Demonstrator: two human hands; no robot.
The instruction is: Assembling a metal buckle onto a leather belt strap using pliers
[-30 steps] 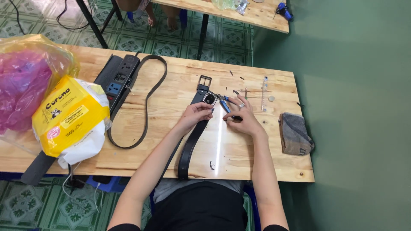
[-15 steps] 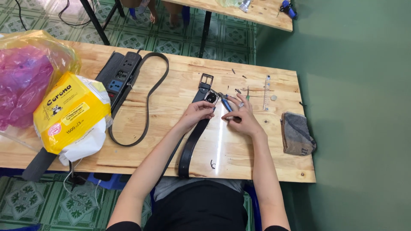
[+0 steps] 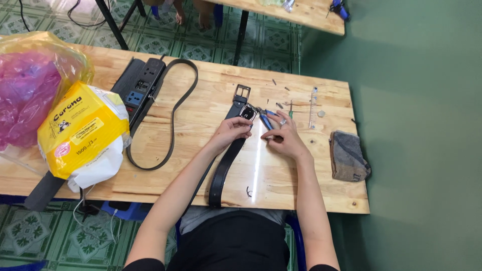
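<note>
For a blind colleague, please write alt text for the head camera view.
A person's left hand presses a black leather belt near its metal buckle on a light wooden table, while the right hand holds blue-handled pliers. A yellow plastic package and a black power strip lie to the left.

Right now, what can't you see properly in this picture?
Head view only:
- Small parts past the belt: too small to identify.
- Blue-handled tool: right hand covers its grip.
- Buckle end: left hand fingers partly hide it.
- Pink bag: cut off by the left edge.
</note>
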